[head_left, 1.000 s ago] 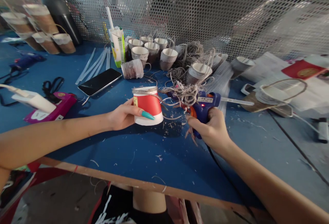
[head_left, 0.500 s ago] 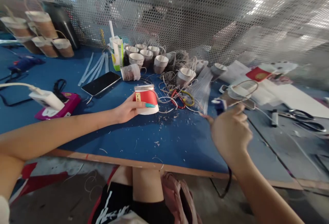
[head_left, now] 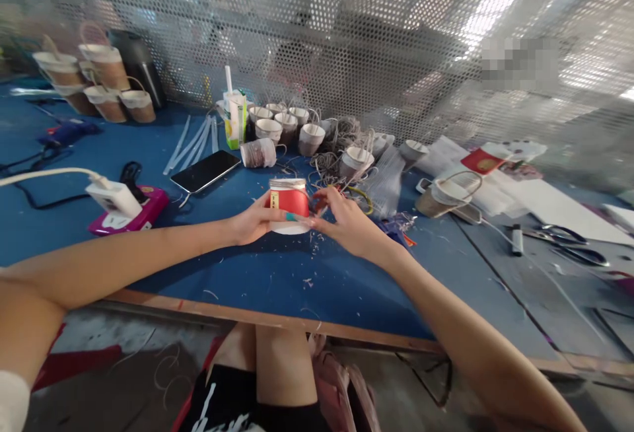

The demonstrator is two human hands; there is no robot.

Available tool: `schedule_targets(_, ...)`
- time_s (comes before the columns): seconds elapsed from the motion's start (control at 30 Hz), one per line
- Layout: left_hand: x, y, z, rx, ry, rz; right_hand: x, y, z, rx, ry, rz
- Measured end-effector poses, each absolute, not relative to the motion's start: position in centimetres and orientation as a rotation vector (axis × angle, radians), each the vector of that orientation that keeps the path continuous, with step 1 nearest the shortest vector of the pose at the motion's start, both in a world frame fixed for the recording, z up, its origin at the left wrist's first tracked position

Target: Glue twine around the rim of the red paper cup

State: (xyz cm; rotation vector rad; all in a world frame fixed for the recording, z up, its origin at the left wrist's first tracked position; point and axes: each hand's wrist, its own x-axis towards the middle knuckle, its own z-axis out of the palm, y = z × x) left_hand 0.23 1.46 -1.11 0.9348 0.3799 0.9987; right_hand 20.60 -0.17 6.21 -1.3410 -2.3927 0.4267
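My left hand (head_left: 253,219) grips a small paper cup (head_left: 296,202) from its left side, thumb across the front. Red wrapping with a yellow label covers the cup's middle, white shows below, and cord runs round its top. At the cup's right side is my right hand (head_left: 341,220), its thumb touching the cup and its fingers curled. What lies between those fingers, perhaps cord, I cannot make out. A blue hot glue gun (head_left: 396,228) lies on the table just beyond my right wrist, partly hidden by it.
Behind the cup stand several cord-wrapped cups (head_left: 311,139) near tangled cord (head_left: 329,164) and clear glue sticks (head_left: 386,184). To the left lie a phone (head_left: 207,171) and a pink power strip (head_left: 148,207). Scissors (head_left: 569,240) and a handled cup (head_left: 443,194) are on the right.
My right hand has put the glue gun down on the table and moved left to the cup. My left hand still holds the cup. The view has shifted slightly.
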Motion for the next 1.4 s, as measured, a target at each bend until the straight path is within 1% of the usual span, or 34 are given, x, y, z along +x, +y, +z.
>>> schedule_targets(0.1, 0.4, 1.3, -1.0, 0.919, 0.375, 0.995, 21.2, 1.1, 5.5, -1.245, -2.346, 0.702)
schedule_targets(0.2, 0.4, 1.1, -0.8, 0.891, 0.39, 0.969, 22.0, 1.0, 5.1, -1.102, -2.165, 1.017)
schedule_targets(0.3, 0.2, 0.9, -0.7, 0.895, 0.393, 0.946, 22.4, 0.9, 4.8, -1.048, -1.958, 1.157)
schedule_targets(0.43, 0.0, 0.8, -0.7, 0.943, 0.394, 0.902, 22.5, 1.2, 4.4, -1.006, -1.782, 1.172)
schedule_targets(0.73, -0.2, 0.7, -0.2, 0.991, 0.42, 0.839, 22.1, 1.4, 3.9, -0.956, -1.661, 1.139)
schedule_targets(1.4, -0.6, 0.9, -0.1, 1.048, 0.325, 0.741, 21.9, 1.3, 3.2, -0.981, -1.771, 0.949)
